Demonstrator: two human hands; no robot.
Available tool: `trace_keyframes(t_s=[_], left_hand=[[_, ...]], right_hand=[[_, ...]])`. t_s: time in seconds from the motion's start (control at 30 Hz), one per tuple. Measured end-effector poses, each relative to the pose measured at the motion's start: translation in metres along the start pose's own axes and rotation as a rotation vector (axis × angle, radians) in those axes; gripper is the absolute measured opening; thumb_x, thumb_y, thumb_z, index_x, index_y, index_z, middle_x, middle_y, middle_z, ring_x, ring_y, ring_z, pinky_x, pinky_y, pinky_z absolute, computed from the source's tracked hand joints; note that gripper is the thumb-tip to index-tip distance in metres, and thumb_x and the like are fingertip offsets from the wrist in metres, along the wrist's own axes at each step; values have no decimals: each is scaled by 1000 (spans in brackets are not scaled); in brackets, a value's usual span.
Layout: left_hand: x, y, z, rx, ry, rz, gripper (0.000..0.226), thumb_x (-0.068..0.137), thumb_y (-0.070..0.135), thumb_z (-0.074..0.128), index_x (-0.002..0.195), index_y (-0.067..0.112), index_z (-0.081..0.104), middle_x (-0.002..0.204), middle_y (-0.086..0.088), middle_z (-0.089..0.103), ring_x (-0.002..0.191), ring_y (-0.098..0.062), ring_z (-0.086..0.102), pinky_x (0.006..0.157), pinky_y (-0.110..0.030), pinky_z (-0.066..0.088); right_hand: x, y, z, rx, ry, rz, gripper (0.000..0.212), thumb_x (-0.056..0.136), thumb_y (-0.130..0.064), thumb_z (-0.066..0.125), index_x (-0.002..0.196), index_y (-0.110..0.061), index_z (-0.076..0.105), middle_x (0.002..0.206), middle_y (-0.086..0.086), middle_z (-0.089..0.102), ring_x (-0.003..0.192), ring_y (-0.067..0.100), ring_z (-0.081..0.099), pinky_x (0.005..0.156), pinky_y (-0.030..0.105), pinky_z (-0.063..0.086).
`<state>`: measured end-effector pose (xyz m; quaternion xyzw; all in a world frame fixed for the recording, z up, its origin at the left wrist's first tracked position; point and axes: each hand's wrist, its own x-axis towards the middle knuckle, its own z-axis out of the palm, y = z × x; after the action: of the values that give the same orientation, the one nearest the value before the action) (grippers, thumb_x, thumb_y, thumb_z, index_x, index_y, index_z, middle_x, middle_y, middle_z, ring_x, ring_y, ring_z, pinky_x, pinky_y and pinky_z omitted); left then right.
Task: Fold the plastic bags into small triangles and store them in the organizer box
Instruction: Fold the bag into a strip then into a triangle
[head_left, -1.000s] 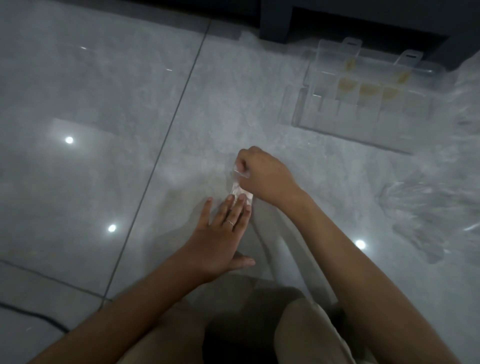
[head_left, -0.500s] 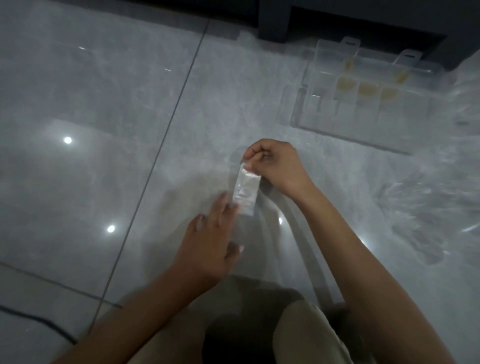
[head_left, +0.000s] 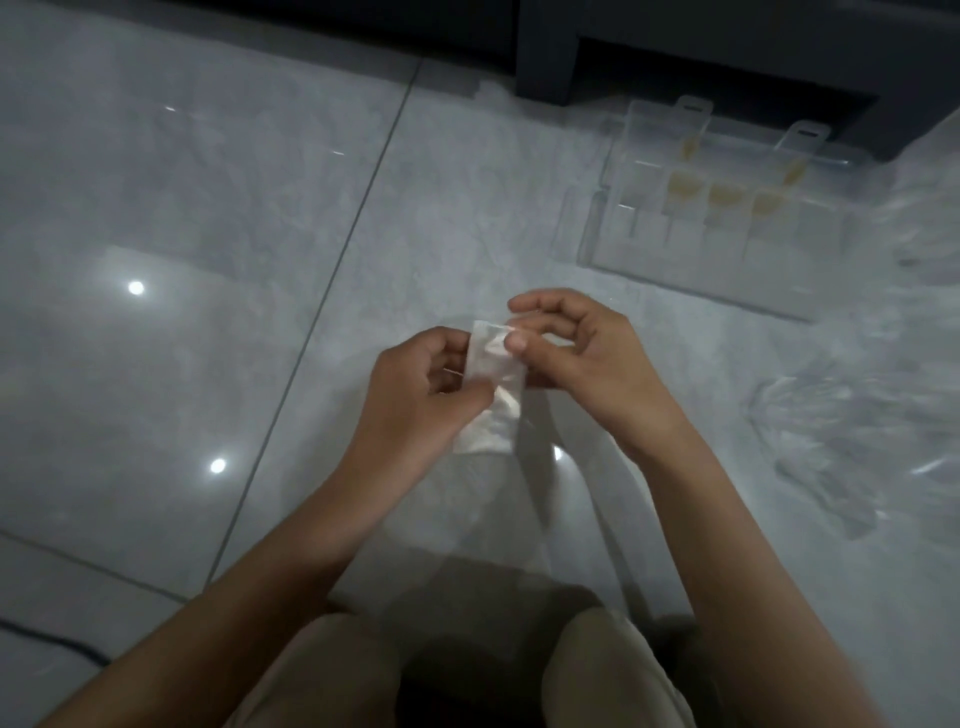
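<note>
A clear plastic bag (head_left: 493, 395), folded into a narrow strip, hangs above the grey tiled floor in front of me. My left hand (head_left: 415, 400) pinches its left edge with thumb and fingers. My right hand (head_left: 582, 358) pinches the strip's top right corner. The strip's unfolded tail trails down toward my knees. The clear organizer box (head_left: 727, 228) lies open on the floor at the upper right, with yellowish folded pieces in a few of its far compartments.
A heap of loose clear plastic bags (head_left: 857, 431) lies on the floor at the right. A dark furniture base (head_left: 545, 67) stands behind the box. Bright light reflections dot the glossy tiles at the left. My knees fill the bottom edge.
The strip was pressed on the floor under my left fingers; both hands have since lifted it, and my left hand now pinches its edge.
</note>
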<state>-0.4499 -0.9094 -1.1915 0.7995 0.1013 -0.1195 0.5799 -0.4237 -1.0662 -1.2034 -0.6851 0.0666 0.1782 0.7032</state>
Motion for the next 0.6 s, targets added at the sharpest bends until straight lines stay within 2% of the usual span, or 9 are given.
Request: trace_keyframes(t_s=[0.07, 0.13, 0.23, 0.3, 0.43, 0.53, 0.6], left_hand=[[2, 1, -1, -74, 21, -17, 21, 77, -1, 74, 96, 6, 69, 86, -2, 74, 71, -7, 69, 62, -16, 50], [3, 0, -2, -121, 24, -44, 21, 77, -2, 74, 96, 6, 69, 86, -4, 74, 72, -8, 69, 62, -18, 53], [2, -1, -4, -177, 9, -83, 22, 77, -5, 73, 93, 9, 68, 80, 0, 73, 73, -12, 71, 65, -26, 58], [1, -1, -4, -229, -19, -91, 24, 76, -10, 71, 89, 10, 67, 75, 2, 73, 71, -11, 70, 62, -23, 57], [-1, 0, -5, -214, -37, -18, 24, 78, -12, 67, 80, 11, 69, 77, 0, 74, 74, -13, 71, 66, -23, 56], [0, -1, -6, -98, -40, 96, 30, 79, -15, 62, 75, 13, 72, 88, 2, 72, 84, -12, 70, 75, -25, 56], [1, -1, -6, -58, -38, 142, 36, 78, -18, 60, 74, 16, 72, 93, 3, 71, 87, -11, 68, 77, -25, 55]], right_hand=[[-6, 6, 4, -18, -41, 68, 24, 76, -9, 77, 98, -5, 67, 84, 10, 67, 69, 10, 65, 60, 22, 55], [-11, 10, 6, -12, -50, 76, 14, 79, -2, 74, 91, -1, 66, 76, 11, 65, 63, 10, 63, 56, 21, 54], [-12, 13, 2, 7, -9, 68, 15, 81, 5, 70, 81, -9, 63, 71, 4, 61, 56, 8, 61, 54, 20, 53], [-12, 13, -1, 10, -7, 46, 23, 82, 8, 67, 77, -14, 62, 74, 1, 60, 55, 7, 60, 56, 20, 53], [-13, 9, -4, 21, -55, -6, 29, 83, 17, 60, 78, -12, 65, 75, -7, 67, 63, 12, 66, 61, 22, 55], [-14, 8, -6, -5, -54, -56, 33, 82, 20, 52, 79, -7, 69, 80, 7, 71, 74, 26, 68, 68, 28, 57], [-14, 9, -6, -11, -44, -103, 38, 81, 22, 49, 76, -9, 71, 84, 5, 71, 79, 22, 68, 67, 26, 56]])
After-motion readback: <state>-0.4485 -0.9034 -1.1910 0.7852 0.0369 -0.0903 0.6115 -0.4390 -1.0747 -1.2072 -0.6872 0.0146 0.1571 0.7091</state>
